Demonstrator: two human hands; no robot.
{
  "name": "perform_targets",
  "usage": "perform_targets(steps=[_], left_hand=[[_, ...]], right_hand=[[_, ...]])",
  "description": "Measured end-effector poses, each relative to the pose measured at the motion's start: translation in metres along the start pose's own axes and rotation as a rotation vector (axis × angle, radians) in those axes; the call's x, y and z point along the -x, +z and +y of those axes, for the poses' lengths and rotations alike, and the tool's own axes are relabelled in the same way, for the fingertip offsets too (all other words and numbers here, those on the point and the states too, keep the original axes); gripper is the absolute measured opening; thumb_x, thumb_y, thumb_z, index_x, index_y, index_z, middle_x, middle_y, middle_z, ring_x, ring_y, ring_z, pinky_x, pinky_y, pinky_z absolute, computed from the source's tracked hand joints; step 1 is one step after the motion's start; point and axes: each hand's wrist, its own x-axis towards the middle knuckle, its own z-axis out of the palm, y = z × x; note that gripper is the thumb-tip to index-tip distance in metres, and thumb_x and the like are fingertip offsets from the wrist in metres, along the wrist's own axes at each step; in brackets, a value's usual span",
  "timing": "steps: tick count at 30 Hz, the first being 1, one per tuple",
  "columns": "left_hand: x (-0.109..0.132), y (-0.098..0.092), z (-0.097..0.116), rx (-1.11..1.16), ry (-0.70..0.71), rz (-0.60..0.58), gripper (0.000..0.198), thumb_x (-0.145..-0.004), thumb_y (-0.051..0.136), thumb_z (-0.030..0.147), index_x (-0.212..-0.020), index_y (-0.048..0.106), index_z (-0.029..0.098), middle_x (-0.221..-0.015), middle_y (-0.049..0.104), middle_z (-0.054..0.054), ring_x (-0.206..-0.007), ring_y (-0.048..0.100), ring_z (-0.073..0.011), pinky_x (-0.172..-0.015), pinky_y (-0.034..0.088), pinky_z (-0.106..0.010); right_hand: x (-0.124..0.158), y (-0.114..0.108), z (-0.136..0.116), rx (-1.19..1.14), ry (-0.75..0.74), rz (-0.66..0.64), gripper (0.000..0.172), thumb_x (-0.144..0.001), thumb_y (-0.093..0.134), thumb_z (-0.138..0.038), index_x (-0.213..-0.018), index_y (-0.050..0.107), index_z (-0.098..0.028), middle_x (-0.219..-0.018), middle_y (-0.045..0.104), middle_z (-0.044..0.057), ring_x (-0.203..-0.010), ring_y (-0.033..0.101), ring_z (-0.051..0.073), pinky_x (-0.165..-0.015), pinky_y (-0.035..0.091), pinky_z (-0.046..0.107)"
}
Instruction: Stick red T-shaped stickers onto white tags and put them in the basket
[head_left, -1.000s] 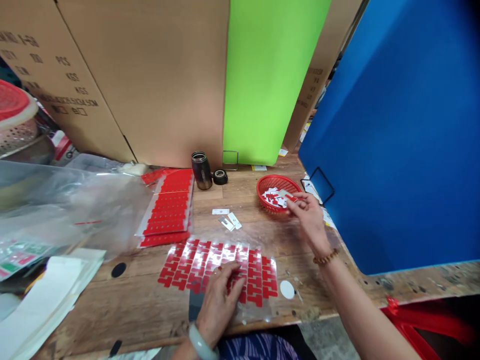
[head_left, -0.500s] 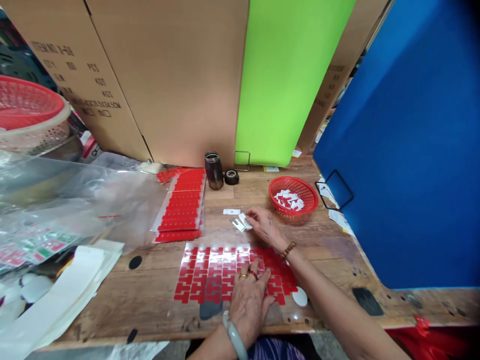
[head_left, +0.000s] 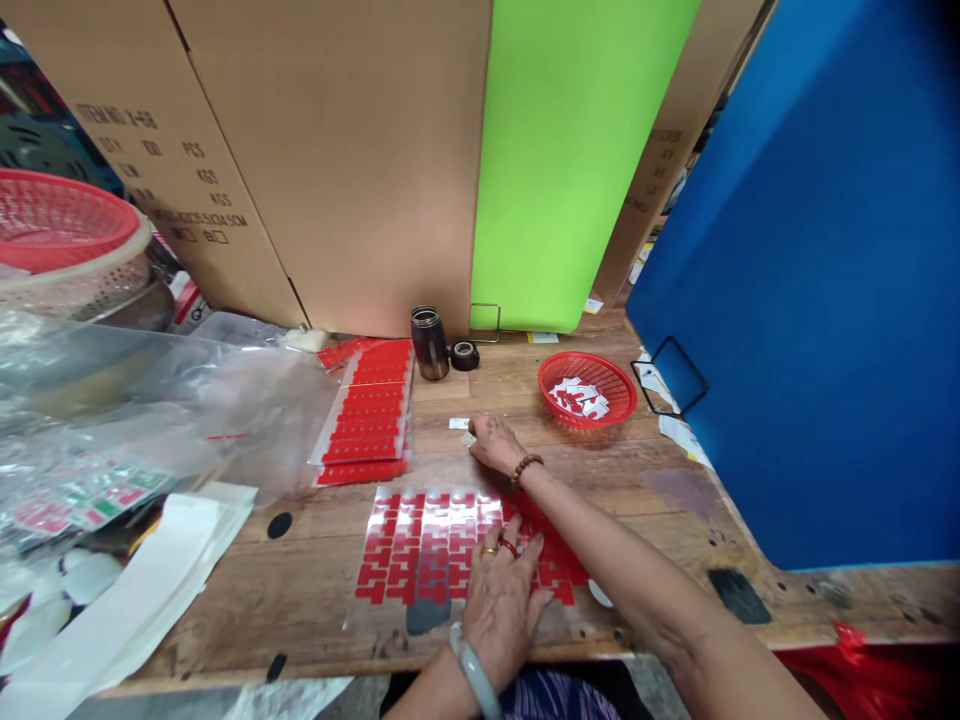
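A clear sheet with rows of red stickers (head_left: 390, 545) lies in front of me on the wooden table. My left hand (head_left: 501, 575) rests flat on its right half, fingers stretched out. Past the sheet, my right hand (head_left: 495, 445) is closed in a pinch, with a small white card (head_left: 469, 440) showing at its fingertips. Just beyond lies another white card (head_left: 459, 424) with a small mark on it. My fingers hide part of the pinched card and whatever lies under the hand. Right of that hand stands a red basket (head_left: 551, 400) holding white and red pieces (head_left: 581, 398).
A stack of red sticker sheets (head_left: 367, 410) lies at the left, near a dark open bottle (head_left: 430, 345) and its lid (head_left: 464, 355). Plastic bags (head_left: 225, 400) and paper strips (head_left: 157, 570) cover the left side. Cardboard, green and blue panels (head_left: 810, 330) stand behind and right.
My right hand has moved left over the small white cards, covering those that showed beside it. My left hand stays on the sticker sheet. The view has shifted slightly.
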Motion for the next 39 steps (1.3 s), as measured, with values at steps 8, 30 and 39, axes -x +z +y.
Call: perform_targets(steps=[8, 30, 39], left_hand=[[-0.003, -0.016, -0.014, 0.593, -0.175, 0.280, 0.035, -0.084, 0.052, 0.028, -0.118, 0.054, 0.019, -0.122, 0.057, -0.014, -0.114, 0.053, -0.0252, -0.099, 0.038, -0.046], [-0.003, -0.062, 0.023, 1.515, -0.536, -0.133, 0.024, -0.069, 0.073, 0.029, -0.074, 0.060, 0.010, -0.061, 0.063, -0.002, -0.046, 0.057, -0.0065, -0.046, 0.048, -0.015], [-0.003, -0.052, 0.025, 1.572, -0.607, -0.412, 0.019, -0.074, 0.070, 0.024, -0.077, 0.063, 0.007, -0.067, 0.066, -0.007, -0.049, 0.060, -0.0068, -0.047, 0.051, -0.014]], right_hand=[[0.031, -0.027, 0.010, -0.403, 0.007, -0.006, 0.008, -0.073, 0.056, -0.022, -0.070, 0.053, -0.015, -0.050, 0.045, -0.007, -0.046, 0.041, 0.007, -0.046, 0.031, 0.019], [0.175, -0.017, 0.043, -1.469, 0.037, -0.123, 0.032, -0.070, 0.073, -0.032, -0.094, 0.056, -0.020, -0.065, 0.054, -0.005, -0.047, 0.046, 0.005, -0.044, 0.035, 0.016], [0.201, -0.008, 0.052, -1.473, -0.012, -0.038, 0.024, -0.075, 0.070, -0.030, -0.092, 0.054, -0.022, -0.067, 0.054, -0.005, -0.051, 0.050, 0.006, -0.048, 0.039, 0.018]])
